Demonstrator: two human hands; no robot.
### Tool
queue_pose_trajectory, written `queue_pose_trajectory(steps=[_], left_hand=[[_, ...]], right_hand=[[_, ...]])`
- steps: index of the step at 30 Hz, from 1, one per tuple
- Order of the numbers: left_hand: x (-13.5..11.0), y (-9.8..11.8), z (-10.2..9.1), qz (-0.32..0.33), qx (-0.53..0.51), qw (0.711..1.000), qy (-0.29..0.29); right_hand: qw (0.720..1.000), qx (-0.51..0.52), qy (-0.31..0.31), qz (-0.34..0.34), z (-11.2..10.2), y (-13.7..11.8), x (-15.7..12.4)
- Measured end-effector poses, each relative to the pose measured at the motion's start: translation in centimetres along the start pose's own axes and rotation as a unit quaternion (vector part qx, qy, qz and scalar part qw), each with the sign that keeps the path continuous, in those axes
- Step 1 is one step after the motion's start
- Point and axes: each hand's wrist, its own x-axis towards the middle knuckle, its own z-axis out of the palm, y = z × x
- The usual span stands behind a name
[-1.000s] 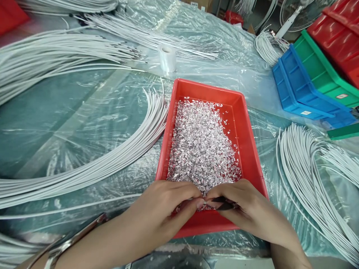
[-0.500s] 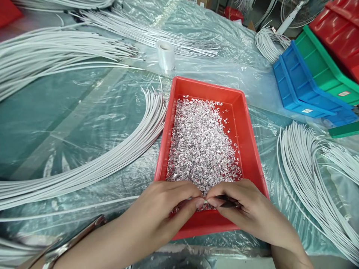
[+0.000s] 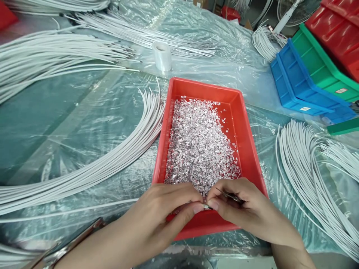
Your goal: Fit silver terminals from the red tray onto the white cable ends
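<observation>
A red tray (image 3: pixel 248 138) in front of me holds a heap of small shiny silver pieces (image 3: pixel 200 144). Over its near end my left hand (image 3: pixel 165 213) and my right hand (image 3: pixel 241 209) meet fingertip to fingertip, both pinched on one tiny silver piece (image 3: pixel 206 206). My right hand also has a thin dark tool (image 3: pixel 231 197) tucked under its fingers. A white cable leads in under my left hand from the left.
Bundles of white cables (image 3: pixel 92 168) curve across the plastic-covered table at left, another bundle (image 3: pixel 311 175) lies right. A roll of clear tape (image 3: pixel 162 56) stands behind the tray. Blue (image 3: pixel 297 89), green and red bins are stacked at far right.
The hands stay pinched together at the tray's near end. The right fingers have shifted slightly around the dark tool. The view has drifted a little.
</observation>
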Motion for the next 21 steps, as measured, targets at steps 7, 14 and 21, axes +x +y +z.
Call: queue_pose_trajectory(steps=[7, 14, 21], left_hand=[[0.1, 0.1, -0.3, -0.048, -0.118, 0.990, 0.054], [0.3, 0.2, -0.2, -0.053, -0.190, 0.978, 0.064], [0.0, 0.2, -0.2, -0.063, -0.180, 0.981, 0.046]], right_hand=[[0.971, -0.044, 0.212, -0.101, 1.2, -0.2, -0.1], [0.914, -0.129, 0.328, -0.201, 3.8, -0.2, 0.5], [0.907, -0.135, 0.356, -0.183, 4.5, -0.3, 0.8]])
